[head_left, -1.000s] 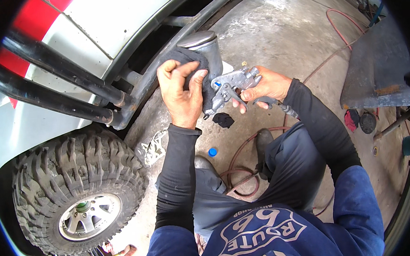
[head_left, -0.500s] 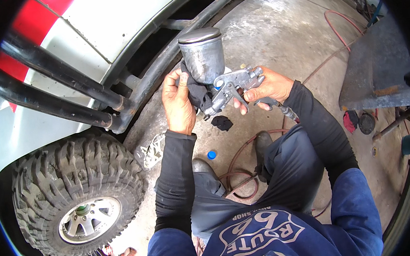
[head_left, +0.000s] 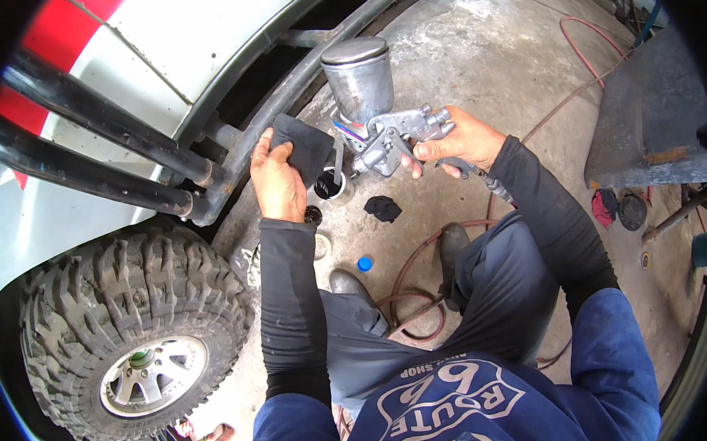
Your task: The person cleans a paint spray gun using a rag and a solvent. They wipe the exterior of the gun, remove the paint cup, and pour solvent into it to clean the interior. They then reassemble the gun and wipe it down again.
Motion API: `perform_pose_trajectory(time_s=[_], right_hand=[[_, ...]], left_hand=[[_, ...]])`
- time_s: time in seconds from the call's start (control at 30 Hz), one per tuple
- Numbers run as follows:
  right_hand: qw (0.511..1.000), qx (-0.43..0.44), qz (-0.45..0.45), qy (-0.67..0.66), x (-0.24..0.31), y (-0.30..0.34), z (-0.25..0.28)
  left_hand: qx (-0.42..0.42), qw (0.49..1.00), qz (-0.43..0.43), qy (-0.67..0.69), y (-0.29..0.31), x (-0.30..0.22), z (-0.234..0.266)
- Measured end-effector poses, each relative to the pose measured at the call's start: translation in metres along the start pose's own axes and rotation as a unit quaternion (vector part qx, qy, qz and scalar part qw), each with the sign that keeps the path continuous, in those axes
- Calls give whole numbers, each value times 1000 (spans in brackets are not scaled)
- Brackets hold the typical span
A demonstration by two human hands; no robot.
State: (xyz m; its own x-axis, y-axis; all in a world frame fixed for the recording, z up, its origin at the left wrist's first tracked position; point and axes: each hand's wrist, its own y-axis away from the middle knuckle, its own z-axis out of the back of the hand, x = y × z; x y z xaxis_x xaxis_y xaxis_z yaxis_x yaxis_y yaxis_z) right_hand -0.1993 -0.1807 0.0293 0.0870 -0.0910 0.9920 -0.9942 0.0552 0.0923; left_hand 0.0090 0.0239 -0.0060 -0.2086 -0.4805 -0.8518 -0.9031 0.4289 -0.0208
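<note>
My right hand (head_left: 467,140) is wrapped round the grip of a silver paint spray gun (head_left: 393,140), whose metal cup (head_left: 358,81) stands on top with its lid on. A hose joins the gun below the grip. My left hand (head_left: 278,176) pinches a folded black cloth (head_left: 303,144), held just left of the gun and apart from it. Beneath, on the floor, an open can (head_left: 335,186) with dark contents and a stick in it shows between the cloth and the gun's nozzle.
Left is a white vehicle with black side tubes (head_left: 101,131) and a big knobby tire (head_left: 131,318). On the concrete lie a crumpled black cloth (head_left: 382,209), a blue cap (head_left: 364,264) and a reddish hose (head_left: 408,299) between my feet. A dark metal panel (head_left: 650,118) stands at right.
My left hand has drawn the black cloth left, away from the gun, and the cloth now looks folded flat. The gun has shifted slightly right, and the open can has come into view.
</note>
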Motion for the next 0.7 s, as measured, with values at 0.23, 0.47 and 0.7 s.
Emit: perform_pose_trajectory(time_s=[0.23,0.47,0.7], right_hand=[[999,43,-25,-20,-6,-5,-5],[999,30,-22,-12,-6,-10,-4],[995,90,-30,-30,-4,-7,-11]], left_hand=[[50,962,-210,-168,21,2,-35],[143,844,-340,-389,44,-5,-55],[77,975,-195,-73,8,-4,-37]])
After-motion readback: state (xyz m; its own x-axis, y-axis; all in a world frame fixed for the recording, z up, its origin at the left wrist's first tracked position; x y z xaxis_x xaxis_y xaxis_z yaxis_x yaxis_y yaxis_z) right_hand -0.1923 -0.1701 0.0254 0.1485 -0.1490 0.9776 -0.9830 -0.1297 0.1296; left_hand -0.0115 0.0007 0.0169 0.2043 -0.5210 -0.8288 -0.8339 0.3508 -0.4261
